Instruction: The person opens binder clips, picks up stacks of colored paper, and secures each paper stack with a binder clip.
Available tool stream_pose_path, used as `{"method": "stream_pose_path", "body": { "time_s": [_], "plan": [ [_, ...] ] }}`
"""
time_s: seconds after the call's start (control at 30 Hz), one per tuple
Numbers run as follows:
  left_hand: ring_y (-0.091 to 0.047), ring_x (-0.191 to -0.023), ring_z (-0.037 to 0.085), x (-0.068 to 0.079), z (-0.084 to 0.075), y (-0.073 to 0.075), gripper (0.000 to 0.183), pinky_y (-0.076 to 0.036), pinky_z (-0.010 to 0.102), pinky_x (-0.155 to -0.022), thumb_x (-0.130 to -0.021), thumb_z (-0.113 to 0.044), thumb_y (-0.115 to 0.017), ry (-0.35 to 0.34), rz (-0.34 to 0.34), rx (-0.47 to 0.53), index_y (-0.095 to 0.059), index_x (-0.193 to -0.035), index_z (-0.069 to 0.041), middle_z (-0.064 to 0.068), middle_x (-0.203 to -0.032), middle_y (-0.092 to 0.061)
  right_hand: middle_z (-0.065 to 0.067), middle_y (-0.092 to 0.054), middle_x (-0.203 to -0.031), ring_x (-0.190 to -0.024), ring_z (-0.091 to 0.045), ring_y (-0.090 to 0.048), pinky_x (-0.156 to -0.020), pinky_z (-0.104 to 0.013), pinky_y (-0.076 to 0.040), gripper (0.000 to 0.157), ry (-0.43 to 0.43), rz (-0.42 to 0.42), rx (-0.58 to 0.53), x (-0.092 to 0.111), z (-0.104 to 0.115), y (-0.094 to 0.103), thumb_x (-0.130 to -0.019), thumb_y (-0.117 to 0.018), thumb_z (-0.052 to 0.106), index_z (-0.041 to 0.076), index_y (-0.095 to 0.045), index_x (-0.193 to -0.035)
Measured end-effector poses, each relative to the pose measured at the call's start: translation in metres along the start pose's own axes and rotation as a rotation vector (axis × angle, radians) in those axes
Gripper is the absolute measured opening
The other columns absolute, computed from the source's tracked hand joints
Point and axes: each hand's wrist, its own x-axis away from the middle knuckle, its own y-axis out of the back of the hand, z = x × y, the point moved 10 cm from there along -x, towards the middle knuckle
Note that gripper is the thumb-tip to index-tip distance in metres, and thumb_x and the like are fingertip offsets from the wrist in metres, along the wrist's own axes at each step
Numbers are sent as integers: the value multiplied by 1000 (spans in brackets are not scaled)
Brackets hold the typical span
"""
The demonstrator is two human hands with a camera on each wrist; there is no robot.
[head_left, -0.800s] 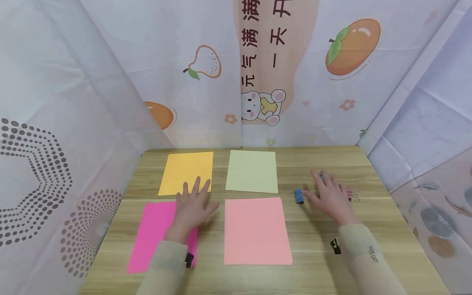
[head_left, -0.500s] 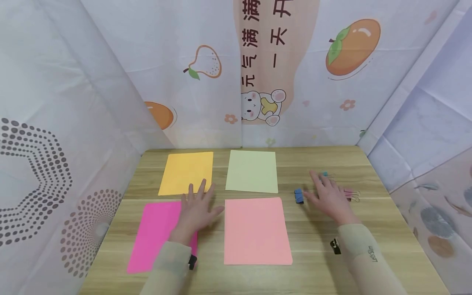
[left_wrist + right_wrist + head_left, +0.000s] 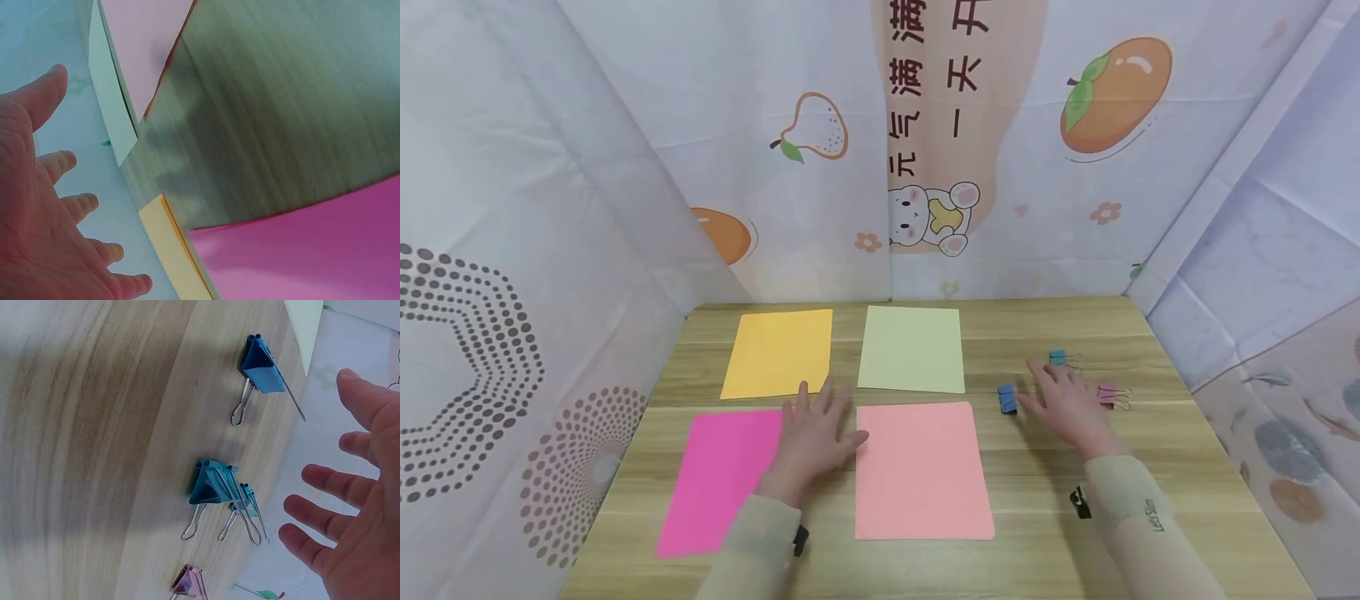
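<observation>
My left hand (image 3: 811,437) is held with fingers spread and holds nothing. It is over the table between the magenta sheet (image 3: 722,475) and the pink sheet (image 3: 921,475), its thumb at the pink sheet's left edge. At the right, my right hand (image 3: 1069,410) also has spread fingers and grips nothing. Around it lie a blue binder clip (image 3: 1007,399), a teal binder clip (image 3: 1057,357) and a pink binder clip (image 3: 1107,395). From the right wrist, a larger teal clip (image 3: 215,481) and a smaller teal clip (image 3: 248,499) show side by side; the palm is apart from them.
A yellow sheet (image 3: 778,350) and a pale green sheet (image 3: 912,348) lie in the back row on the wooden table (image 3: 1030,550). Printed curtains (image 3: 820,217) stand at the back and both sides. A small black object (image 3: 1081,502) is beside the right sleeve.
The left hand has moved right and slightly nearer, from over the magenta sheet toward the pink one. The right hand has drawn back a little, uncovering the teal and pink clips.
</observation>
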Motion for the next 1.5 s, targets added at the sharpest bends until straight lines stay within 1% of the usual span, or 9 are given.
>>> {"method": "stream_pose_path", "body": {
  "time_s": [0.2, 0.4, 0.6, 0.77, 0.93, 1.03, 1.17, 1.33, 1.5],
  "plan": [
    [-10, -151, 55, 0, -4, -8, 84, -11, 74, -117, -94, -59, -63, -11, 14, 23, -30, -163, -23, 14, -170, -17, -34, -40, -150, -136, -64, -32, -106, -80, -26, 68, 2, 7, -1, -1, 3, -3, -104, -57, 39, 5, -33, -158],
    [-13, -151, 54, 0, -7, -14, 83, -13, 73, -117, -94, -60, -62, -16, 26, 6, -33, -161, -21, 15, -168, -23, -35, -44, -147, -134, -65, -34, -105, -78, -28, 65, 21, -1, 2, 0, 7, -3, -104, -58, 36, 2, -36, -156],
    [-17, -150, 56, 2, -15, -19, 84, -15, 72, -117, -93, -58, -64, -47, 26, 6, -34, -161, -20, 16, -166, -28, -35, -48, -143, -131, -65, -38, -105, -77, -31, 62, 27, -12, 19, 0, 7, -5, -104, -58, 34, 1, -40, -154],
    [-16, -149, 57, 3, -19, -24, 85, -14, 72, -117, -93, -60, -64, -67, 37, -2, -33, -162, -21, 16, -167, -27, -35, -51, -141, -130, -64, -40, -105, -76, -31, 61, 26, -8, 29, 0, 6, -9, -104, -57, 34, 0, -41, -153],
    [-15, -150, 56, 5, -21, -28, 84, -11, 72, -118, -93, -58, -65, -74, 52, 14, -34, -161, -21, 16, -167, -26, -35, -53, -139, -127, -62, -44, -107, -73, -32, 58, 45, -20, 24, -1, 8, -10, -104, -58, 30, -3, -45, -149],
    [-17, -149, 57, 6, -23, -29, 81, -13, 73, -117, -93, -55, -66, -86, 55, 24, -37, -160, -18, 17, -166, -27, -36, -54, -136, -126, -61, -47, -107, -70, -35, 56, 61, -27, 19, -1, 10, -10, -103, -60, 27, -6, -47, -146],
    [-20, -148, 57, 7, -23, -31, 80, -18, 72, -116, -93, -52, -68, -93, 68, 41, -39, -159, -16, 19, -165, -28, -38, -53, -136, -126, -61, -48, -105, -70, -38, 56, 60, -13, -8, -3, 11, -11, -103, -60, 25, -8, -46, -146],
    [-24, -147, 56, 7, -22, -35, 80, -24, 69, -115, -93, -53, -67, -93, 85, 41, -39, -159, -17, 18, -164, -31, -41, -48, -139, -127, -61, -46, -103, -70, -39, 57, 31, 19, -55, -3, 9, -17, -103, -59, 25, -7, -43, -148],
    [-25, -147, 54, 8, -19, -41, 79, -27, 68, -114, -92, -54, -67, -84, 99, 32, -41, -158, -18, 16, -163, -32, -43, -43, -142, -125, -62, -47, -102, -71, -40, 57, 8, 52, -85, -3, 7, -22, -104, -58, 25, -8, -42, -148]
  ]
}}
